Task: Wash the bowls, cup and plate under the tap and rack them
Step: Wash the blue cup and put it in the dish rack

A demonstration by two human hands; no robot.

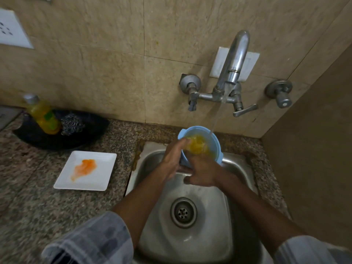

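This is a home kitchen, at its washing-up corner. A small steel sink (190, 221) is set into a speckled granite counter (38, 206), with beige stone-look tiles (95, 54) behind. A wall-mounted chrome tap (233, 61) with lever handles runs water. On the counter stand a bottle of yellow dish liquid (42, 115) beside what looks like a steel scourer (73, 123) in a dark dish, and a stained white square plate (85, 170). A white socket plate (11, 31) sits on the wall.

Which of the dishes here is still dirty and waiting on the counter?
The white square plate, smeared orange, lying flat on the granite counter left of the sink. The blue bowl is different: both hands hold it under the running water.
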